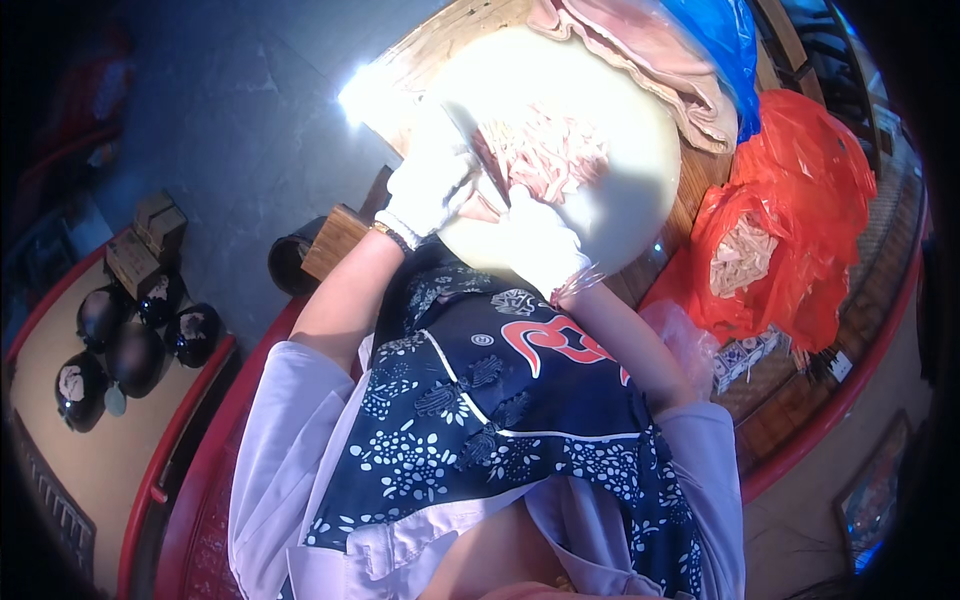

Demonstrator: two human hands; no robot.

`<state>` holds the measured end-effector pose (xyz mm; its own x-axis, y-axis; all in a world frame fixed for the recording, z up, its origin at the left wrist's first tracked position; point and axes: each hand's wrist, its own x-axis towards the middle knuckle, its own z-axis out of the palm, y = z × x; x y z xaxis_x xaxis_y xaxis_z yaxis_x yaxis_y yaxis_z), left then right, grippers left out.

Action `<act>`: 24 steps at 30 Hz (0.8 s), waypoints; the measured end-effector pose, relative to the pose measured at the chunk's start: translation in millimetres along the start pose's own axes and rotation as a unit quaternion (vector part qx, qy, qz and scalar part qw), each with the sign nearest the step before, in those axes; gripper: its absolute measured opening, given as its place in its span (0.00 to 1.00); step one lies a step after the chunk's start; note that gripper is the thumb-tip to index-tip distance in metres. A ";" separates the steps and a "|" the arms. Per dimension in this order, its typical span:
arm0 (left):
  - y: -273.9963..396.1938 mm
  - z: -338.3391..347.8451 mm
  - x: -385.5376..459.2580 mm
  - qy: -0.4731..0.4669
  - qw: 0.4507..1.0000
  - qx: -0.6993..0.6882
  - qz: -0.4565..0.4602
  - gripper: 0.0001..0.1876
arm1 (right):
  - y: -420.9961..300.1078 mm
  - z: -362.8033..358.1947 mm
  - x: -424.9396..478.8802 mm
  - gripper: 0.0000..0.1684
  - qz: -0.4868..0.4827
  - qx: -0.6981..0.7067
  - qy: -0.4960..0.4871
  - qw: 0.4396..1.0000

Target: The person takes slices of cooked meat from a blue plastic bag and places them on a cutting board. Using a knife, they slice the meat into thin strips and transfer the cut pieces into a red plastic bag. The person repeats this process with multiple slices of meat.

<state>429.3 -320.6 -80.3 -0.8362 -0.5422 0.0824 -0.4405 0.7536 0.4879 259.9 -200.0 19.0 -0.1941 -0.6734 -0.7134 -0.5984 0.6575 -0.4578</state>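
Note:
A knife (480,161) lies slantwise over a round, pale cutting board (645,187), its blade pointing away to the upper left. My right hand (544,240), in a white glove, is closed at the near end of the knife; the handle is hidden. My left hand (427,187), also in a white glove, is left of the blade, its fingers on a pink piece of what looks like animal skin (480,208). A heap of thin pink and pale strips (555,150) lies right of the blade. Glare washes out part of the board and left glove.
Folded pink sheets (660,75) lie behind the board, beside a blue plastic bag (720,45). To the right, a red plastic bag (802,172) holds pale strips (742,255). Several dark round jars (135,360) and cardboard boxes (133,259) stand far left.

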 end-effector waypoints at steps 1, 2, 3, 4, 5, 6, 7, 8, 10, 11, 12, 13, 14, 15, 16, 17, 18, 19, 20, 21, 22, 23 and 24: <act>-2.2 3.4 -2.3 0.014 1.000 -0.017 0.002 0.13 | -5.3 -4.1 0.0 0.40 -0.003 0.003 0.016 1.000; -4.5 5.1 -4.0 0.027 0.999 -0.034 0.005 0.13 | -8.2 -6.7 0.8 0.43 -0.006 0.006 0.032 0.999; -2.9 5.6 -2.4 0.029 0.999 -0.042 0.003 0.13 | 4.4 -1.3 5.9 0.44 -0.032 -0.036 0.033 0.998; -2.5 4.6 -2.2 0.029 0.998 -0.048 -0.001 0.13 | 16.2 5.2 12.9 0.45 -0.060 -0.077 0.032 0.995; -2.7 3.6 -1.6 0.029 0.998 -0.053 -0.005 0.13 | 28.2 10.6 13.8 0.46 -0.066 -0.077 0.025 0.995; -2.2 3.1 -2.9 0.018 0.999 -0.042 -0.008 0.13 | 30.8 11.1 12.1 0.47 -0.072 -0.076 0.016 0.994; -2.1 1.5 -1.9 0.010 0.999 -0.032 -0.013 0.13 | 17.3 -6.1 -3.4 0.48 -0.057 -0.037 0.001 0.998; -1.7 1.4 -1.7 0.002 1.000 -0.021 -0.017 0.13 | 10.3 -15.0 -12.5 0.49 -0.042 0.003 -0.015 0.999; 1.1 2.7 -1.2 -0.002 0.999 -0.018 -0.035 0.13 | 19.7 -6.7 -12.4 0.50 -0.057 -0.013 -0.004 0.998; 1.9 3.4 -1.2 -0.004 0.999 -0.016 -0.044 0.13 | 22.8 -3.9 -12.1 0.51 -0.066 -0.022 0.002 0.998; 0.4 5.7 -3.5 0.001 0.999 -0.022 -0.041 0.12 | 20.6 -4.5 -12.8 0.51 -0.068 -0.016 0.000 0.998; -2.3 9.2 -6.5 0.006 0.999 -0.027 -0.038 0.12 | 16.5 -6.5 -13.6 0.51 -0.071 -0.010 -0.003 0.997; -4.9 12.2 -9.1 0.011 0.999 -0.032 -0.036 0.12 | 14.2 -7.2 -13.9 0.51 -0.073 -0.005 -0.005 0.997; -7.2 14.1 -10.4 0.017 0.999 -0.031 -0.027 0.12 | 15.3 -5.1 -12.0 0.51 -0.079 0.001 -0.002 0.997; -9.6 16.0 -11.7 0.024 0.999 -0.030 -0.019 0.12 | 18.2 -1.1 -7.9 0.51 -0.086 0.007 0.001 0.996; -11.5 17.7 -13.6 0.030 0.999 -0.030 -0.011 0.12 | 21.1 3.1 -3.5 0.51 -0.092 0.013 0.004 0.996; -9.8 16.1 -10.8 0.014 0.999 -0.025 -0.017 0.11 | 19.7 9.8 3.2 0.45 -0.063 -0.015 0.018 0.998; -5.0 10.7 -5.8 -0.001 1.000 -0.019 -0.022 0.11 | 13.8 19.0 10.4 0.39 -0.035 -0.044 0.032 0.998; -2.4 7.7 -2.9 -0.017 0.999 -0.013 -0.027 0.10 | 14.2 20.7 17.0 0.35 -0.040 -0.047 0.047 0.997; -3.2 7.6 -4.2 -0.012 0.999 -0.023 -0.031 0.10 | 13.3 23.2 21.7 0.32 -0.047 -0.051 0.060 0.996; -4.5 8.7 -5.6 -0.007 0.999 -0.033 -0.034 0.10 | 17.0 20.1 26.6 0.32 -0.088 -0.030 0.074 0.993; -5.4 8.8 -7.2 -0.001 0.998 -0.043 -0.038 0.10 | 20.0 17.0 29.3 0.31 -0.128 -0.008 0.087 0.988; -3.3 6.7 -6.4 0.031 0.997 -0.063 -0.041 0.09 | 17.5 6.0 29.4 0.30 -0.107 0.026 0.048 0.993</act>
<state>433.9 -317.2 -88.3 -0.7756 -0.6248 0.0894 -0.4584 0.6549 0.6008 248.4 -206.3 -13.1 -0.1416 -0.8275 -0.5434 -0.5937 0.5102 -0.6223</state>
